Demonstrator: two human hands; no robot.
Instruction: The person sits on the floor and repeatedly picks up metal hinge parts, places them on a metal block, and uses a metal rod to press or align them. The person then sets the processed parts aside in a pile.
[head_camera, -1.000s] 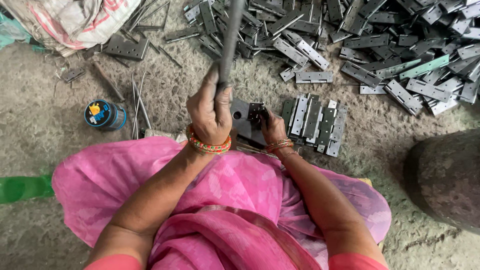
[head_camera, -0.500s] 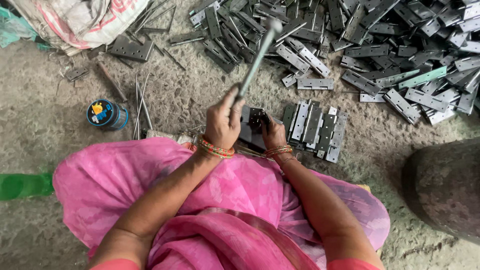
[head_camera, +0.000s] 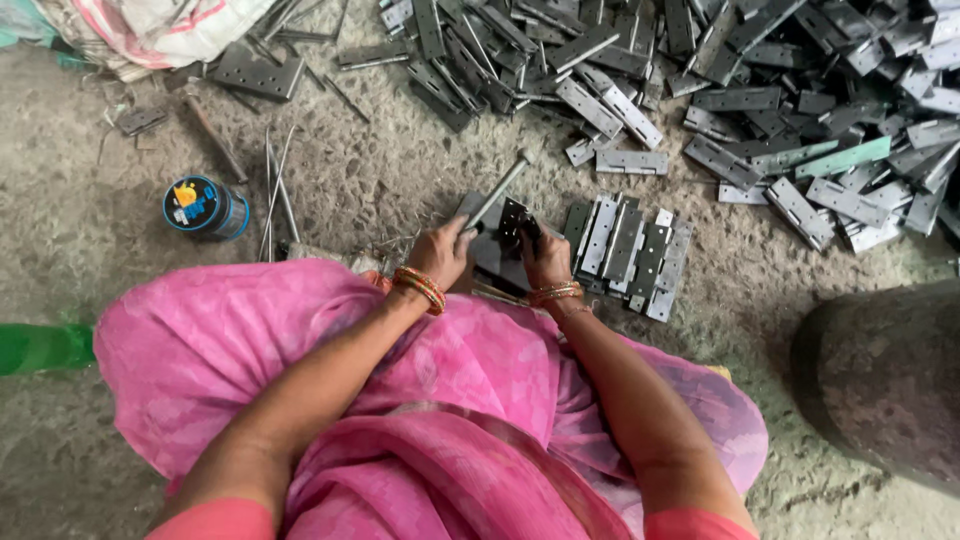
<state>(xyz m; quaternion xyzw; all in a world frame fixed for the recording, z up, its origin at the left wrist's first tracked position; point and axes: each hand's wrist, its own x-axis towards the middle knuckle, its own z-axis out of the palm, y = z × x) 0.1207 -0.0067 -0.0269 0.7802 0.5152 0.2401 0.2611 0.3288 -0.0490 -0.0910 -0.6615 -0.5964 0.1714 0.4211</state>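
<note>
Hinge (head_camera: 512, 222): small dark metal piece, standing up on a flat plate on the ground, just past the knees, between the two hands.
Right hand (head_camera: 545, 256): closed on the hinge from the near side, fingers pinching it to keep it up.
Left hand (head_camera: 442, 252): closed around the handle of the hammer (head_camera: 497, 190), just left of the hinge.
Hammer: long thin rod, slanting up to the far right, head past the hinge top; near end in the left fist.
Nearer hand: right, touching the hinge; left a little apart.
Neat stack (head_camera: 628, 250): grey hinges in rows, just right of the right hand, close.
Open room: bare ground far left of the hammer; blue round tin (head_camera: 204, 206) and thin rods (head_camera: 276, 190) well to the left.
Far: big heap of hinges (head_camera: 720, 90) across the top, apart from the hands.
</note>
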